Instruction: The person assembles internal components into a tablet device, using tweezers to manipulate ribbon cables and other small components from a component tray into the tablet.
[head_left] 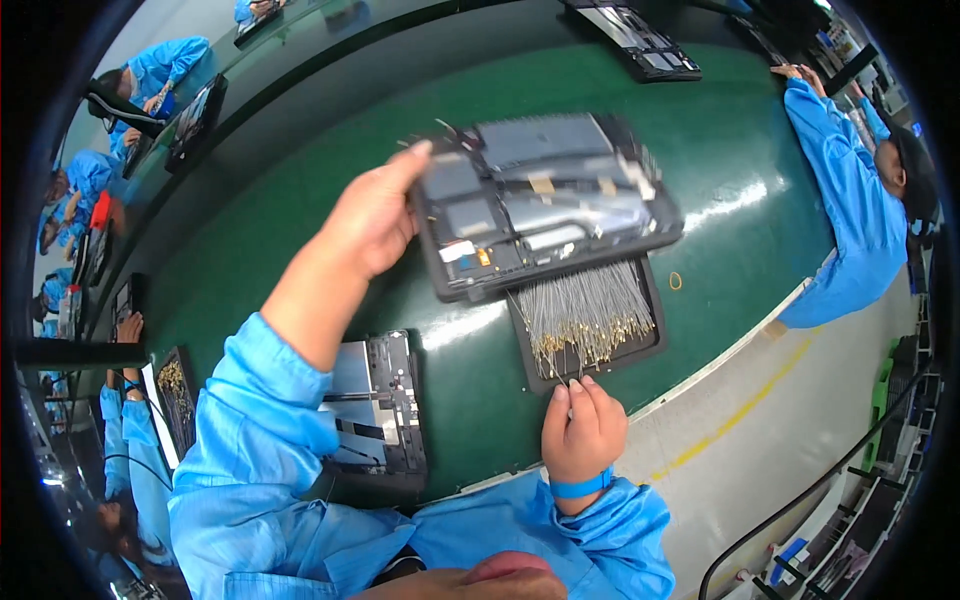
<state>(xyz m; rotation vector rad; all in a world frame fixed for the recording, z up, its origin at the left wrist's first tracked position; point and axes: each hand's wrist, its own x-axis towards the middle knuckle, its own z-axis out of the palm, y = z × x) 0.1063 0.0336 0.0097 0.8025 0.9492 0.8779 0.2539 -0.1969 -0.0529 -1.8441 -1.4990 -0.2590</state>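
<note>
My left hand [375,215] is closed on the left edge of an opened tablet [550,205] and holds it up, slightly blurred by motion. Grey battery cells, dark ribbon strips and bits of tan tape show in its black frame. Under its near edge a black tray [650,345] is partly hidden. Thin grey cables [585,305] with gold-coloured ends fill it in a dense row. At the tray's near rim, my right hand [585,430] pinches the end of a thin cable; how many it holds cannot be made out. A blue band circles that wrist.
Another opened tablet [400,410] lies on the green bench [470,365], left of the tray. A small orange rubber band [675,281] is right of the tray. Another opened device [640,45] lies at the far side. Co-workers in blue sit left and right, one [850,215] close by.
</note>
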